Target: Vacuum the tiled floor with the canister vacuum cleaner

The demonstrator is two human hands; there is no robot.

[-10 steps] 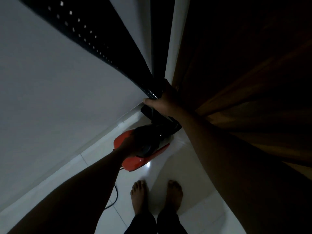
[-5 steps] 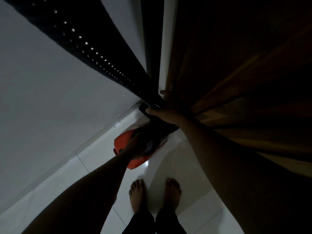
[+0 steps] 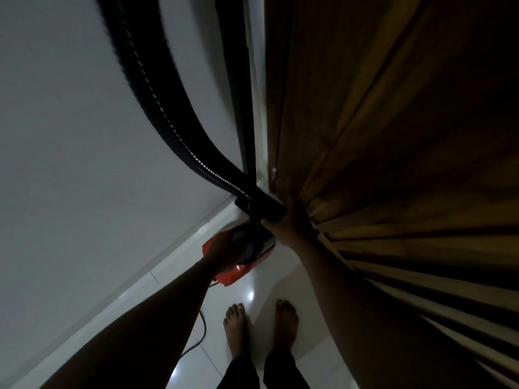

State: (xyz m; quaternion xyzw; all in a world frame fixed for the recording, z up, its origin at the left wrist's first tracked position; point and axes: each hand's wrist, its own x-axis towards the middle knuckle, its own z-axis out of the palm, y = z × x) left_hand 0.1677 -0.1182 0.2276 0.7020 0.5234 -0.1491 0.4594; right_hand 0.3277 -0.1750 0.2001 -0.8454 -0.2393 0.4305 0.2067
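A red and black canister vacuum cleaner sits on the white tiled floor in a dim corner. My left hand rests on its top, gripping the body or its handle; the fingers are hard to see. My right hand holds the black rigid end of the ribbed black hose, which curves up and away to the top left. A thin power cord trails from the canister toward the bottom.
A grey wall with a white skirting board runs along the left. Brown pleated curtains hang on the right, touching my right arm. My bare feet stand just behind the canister.
The hose has swung from a straight diagonal into a curve higher up. My right hand with the hose end has shifted slightly toward the corner. The canister appears smaller and farther away.
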